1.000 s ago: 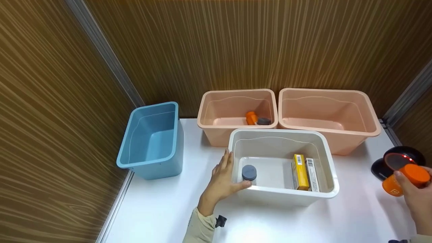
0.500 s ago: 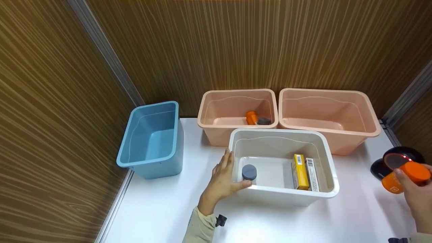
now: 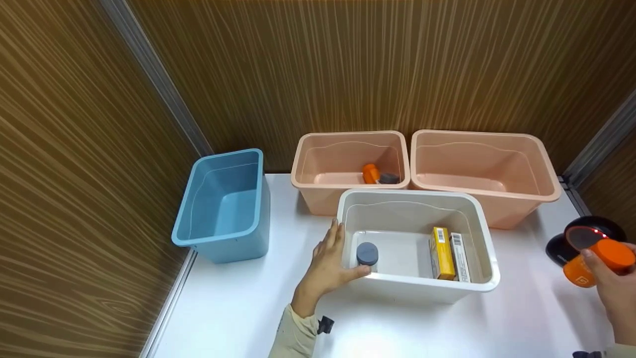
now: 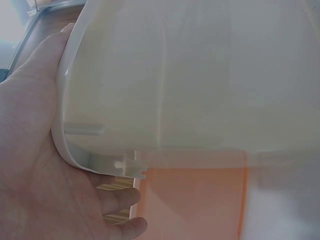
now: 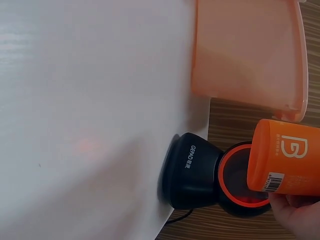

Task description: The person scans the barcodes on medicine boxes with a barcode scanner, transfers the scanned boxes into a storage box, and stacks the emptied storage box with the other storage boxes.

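At the right edge of the head view my right hand (image 3: pixel 616 293) grips an orange bottle (image 3: pixel 579 271) with an orange lid, tilted in front of a black desktop barcode scanner (image 3: pixel 559 250). Printed on the bottle (image 5: pixel 290 155) in the right wrist view are a white logo and a barcode, close to the scanner's red-ringed window (image 5: pixel 242 175). My left hand (image 3: pixel 325 271) rests spread against the near left corner of a white bin (image 3: pixel 412 291), thumb at the front rim. Inside that bin are a grey-lidded container (image 3: pixel 367 253), a yellow box (image 3: pixel 441 253) and a white box (image 3: pixel 460 258).
Two peach bins stand along the back wall. The left one (image 3: pixel 318 191) holds an orange bottle (image 3: pixel 370 174) and a dark grey item (image 3: pixel 388 178); nothing shows inside the right one (image 3: pixel 516 199). A blue bin (image 3: pixel 248 238) stands at the left on the white table (image 3: pixel 223 308).
The right hand and orange bottle shift only slightly in front of the scanner. My left hand and the bins stay where they were.
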Available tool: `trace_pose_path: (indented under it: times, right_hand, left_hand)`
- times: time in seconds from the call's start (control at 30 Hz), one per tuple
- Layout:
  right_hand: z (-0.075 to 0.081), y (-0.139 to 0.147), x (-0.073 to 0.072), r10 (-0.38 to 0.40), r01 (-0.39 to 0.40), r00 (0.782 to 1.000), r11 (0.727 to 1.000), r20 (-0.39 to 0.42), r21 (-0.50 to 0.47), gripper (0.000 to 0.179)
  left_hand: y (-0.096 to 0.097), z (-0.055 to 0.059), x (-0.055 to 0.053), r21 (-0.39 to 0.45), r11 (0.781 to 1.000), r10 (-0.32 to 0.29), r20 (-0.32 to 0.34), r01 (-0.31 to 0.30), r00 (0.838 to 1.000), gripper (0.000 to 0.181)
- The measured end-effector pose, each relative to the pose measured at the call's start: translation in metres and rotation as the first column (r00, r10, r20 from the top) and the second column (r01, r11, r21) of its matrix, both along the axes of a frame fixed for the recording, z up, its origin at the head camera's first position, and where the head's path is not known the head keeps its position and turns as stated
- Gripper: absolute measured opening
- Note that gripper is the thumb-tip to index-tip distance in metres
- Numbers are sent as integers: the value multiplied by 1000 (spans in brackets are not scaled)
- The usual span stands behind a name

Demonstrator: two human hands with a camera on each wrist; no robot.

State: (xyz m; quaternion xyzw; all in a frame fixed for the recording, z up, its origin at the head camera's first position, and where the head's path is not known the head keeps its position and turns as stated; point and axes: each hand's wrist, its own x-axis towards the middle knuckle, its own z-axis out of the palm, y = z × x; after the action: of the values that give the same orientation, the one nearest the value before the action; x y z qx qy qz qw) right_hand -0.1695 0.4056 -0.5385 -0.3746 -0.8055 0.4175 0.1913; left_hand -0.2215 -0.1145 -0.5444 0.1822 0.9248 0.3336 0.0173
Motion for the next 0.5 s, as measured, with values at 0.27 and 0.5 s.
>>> trace_pose_path:
  times: [0.27, 0.5]
  right_hand:
    - [7, -2, 3, -15, 15, 1000, 1000, -7, 19, 70]
    - [11, -4, 8, -71, 68, 995, 997, -64, -37, 71]
  left_hand:
    - [2, 2, 0, -10, 1000, 13, 16, -13, 1000, 124]
    - [2, 3, -1, -24, 1000, 15, 20, -15, 1000, 124]
